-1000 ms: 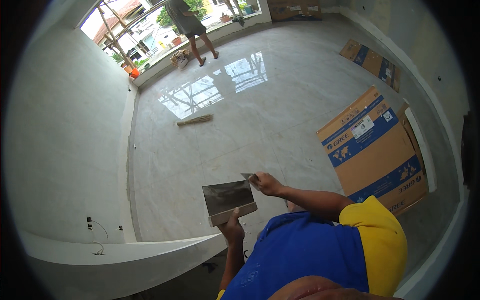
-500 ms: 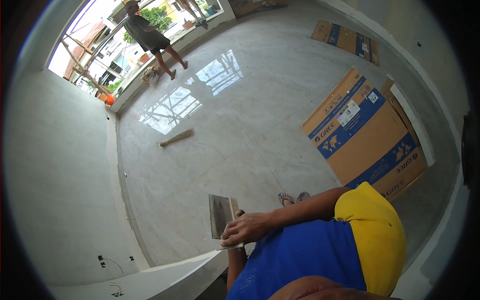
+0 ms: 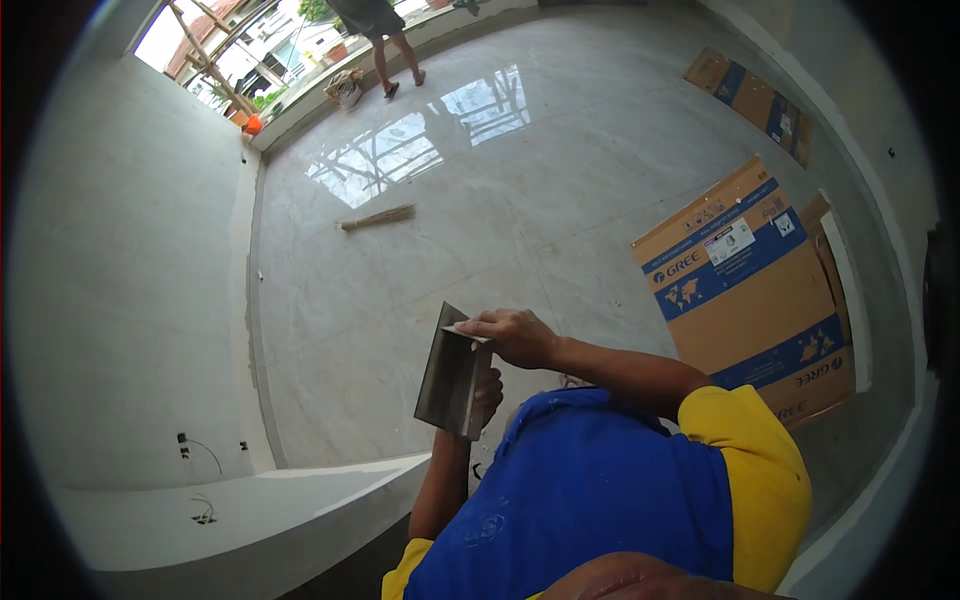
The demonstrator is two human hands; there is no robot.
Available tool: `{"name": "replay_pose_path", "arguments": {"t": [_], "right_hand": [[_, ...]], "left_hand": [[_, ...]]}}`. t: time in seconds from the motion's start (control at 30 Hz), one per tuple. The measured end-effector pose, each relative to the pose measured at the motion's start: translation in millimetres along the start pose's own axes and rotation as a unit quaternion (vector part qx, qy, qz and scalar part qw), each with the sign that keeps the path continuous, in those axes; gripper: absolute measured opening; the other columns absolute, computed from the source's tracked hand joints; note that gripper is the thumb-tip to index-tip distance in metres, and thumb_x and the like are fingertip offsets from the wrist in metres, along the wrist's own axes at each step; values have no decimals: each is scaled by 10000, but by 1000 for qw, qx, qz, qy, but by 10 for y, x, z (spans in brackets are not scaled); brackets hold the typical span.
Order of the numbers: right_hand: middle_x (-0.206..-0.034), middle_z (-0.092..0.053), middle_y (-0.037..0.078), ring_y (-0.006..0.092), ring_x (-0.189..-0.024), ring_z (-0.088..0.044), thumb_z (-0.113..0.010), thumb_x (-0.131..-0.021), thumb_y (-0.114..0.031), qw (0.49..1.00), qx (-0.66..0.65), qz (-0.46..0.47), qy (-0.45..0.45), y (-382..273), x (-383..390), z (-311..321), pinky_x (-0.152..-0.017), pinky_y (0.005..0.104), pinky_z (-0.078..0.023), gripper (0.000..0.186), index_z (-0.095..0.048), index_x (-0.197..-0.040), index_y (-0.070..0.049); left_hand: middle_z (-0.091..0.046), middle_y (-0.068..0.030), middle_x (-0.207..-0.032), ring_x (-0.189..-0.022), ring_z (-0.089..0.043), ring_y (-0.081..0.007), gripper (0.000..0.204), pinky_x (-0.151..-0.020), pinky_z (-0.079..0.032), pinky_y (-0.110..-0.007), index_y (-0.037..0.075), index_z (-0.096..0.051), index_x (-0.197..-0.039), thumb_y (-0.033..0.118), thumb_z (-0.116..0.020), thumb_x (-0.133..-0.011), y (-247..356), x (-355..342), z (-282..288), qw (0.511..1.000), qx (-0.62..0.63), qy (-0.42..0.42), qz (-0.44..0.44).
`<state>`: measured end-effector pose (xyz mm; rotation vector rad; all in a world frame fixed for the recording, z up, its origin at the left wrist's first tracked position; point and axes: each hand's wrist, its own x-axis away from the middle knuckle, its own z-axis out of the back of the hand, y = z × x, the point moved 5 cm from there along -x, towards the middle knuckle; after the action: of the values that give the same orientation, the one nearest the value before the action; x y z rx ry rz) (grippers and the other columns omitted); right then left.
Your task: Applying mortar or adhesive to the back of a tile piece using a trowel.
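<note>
A rectangular steel plastering trowel [image 3: 446, 382] is held up in front of my body, its grey blade tilted. My left hand [image 3: 487, 395] is closed around it from behind, by the long edge nearest my chest; the blade partly hides those fingers. My right hand [image 3: 520, 338] is at the far end of the trowel, fingers pressed together on a thin, pale flat piece [image 3: 458, 331] that meets the blade. Most of that piece is covered by the fingers, so its kind is unclear.
A straw hand broom [image 3: 378, 218] lies on the glossy tiled floor. Flattened cardboard boxes [image 3: 755, 290] lie at right. A person [image 3: 385, 40] stands by the far window opening, near a bag [image 3: 345, 88]. Loose wires [image 3: 205, 445] stick out of the left wall; a pale ledge [image 3: 300, 500] runs below.
Both hands and the trowel have risen away from my body. My right hand has gone from the trowel's near end to its far end. The view has shifted.
</note>
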<state>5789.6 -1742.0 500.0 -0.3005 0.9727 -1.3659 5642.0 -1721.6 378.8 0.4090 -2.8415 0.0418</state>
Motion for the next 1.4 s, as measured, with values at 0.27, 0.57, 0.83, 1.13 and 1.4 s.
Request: {"name": "replay_pose_path", "arguments": {"t": [0.27,0.57,0.83,1.13,1.4], "right_hand": [[-1046,-668,55,226,-948,-673,-639,-839,-121,987,23,153,-43,-194,-136,-149,-732,345,-600,398,-627,-1235,-155],[-1029,-679,77,232,-924,-682,-592,-864,-61,995,14,91,-36,-279,-129,-265,-702,352,-594,363,-651,-1211,-147],[-1073,-646,103,283,-890,-653,-591,-879,-150,960,10,274,-51,-373,55,-546,-830,377,-554,316,-637,-1188,-101],[-1003,-638,96,189,-878,-591,-512,-984,-512,858,-193,-474,47,3099,590,-483,-807,324,-480,597,-586,-1166,52],[-860,-659,60,158,-769,-605,-569,-976,-408,822,-141,-504,-225,2742,1668,-1485,-686,339,-485,448,-656,-988,32]], "left_hand": [[-548,-96,-1225,-1200,-506,-204,479,-1028,-414,-342,63,-462,-1331,383,-506,-977,157,147,79,541,-770,171,-291],[-558,-128,-1025,-898,-563,-226,467,-749,-504,-307,76,-497,-1275,436,-491,-978,172,260,364,622,-703,165,-302],[-534,-128,-1191,-1043,-546,-239,497,-879,-451,-340,88,-449,-1359,375,-542,-965,-28,255,378,978,-52,38,-197],[-517,-49,-764,-616,-533,-157,354,-531,-438,-286,30,-482,-1011,383,-487,-989,-625,910,566,980,106,24,-166],[-505,-77,-769,-703,-583,-190,390,-593,-504,-293,48,-493,-999,435,-530,-985,-988,1584,894,948,144,42,-282]]}}
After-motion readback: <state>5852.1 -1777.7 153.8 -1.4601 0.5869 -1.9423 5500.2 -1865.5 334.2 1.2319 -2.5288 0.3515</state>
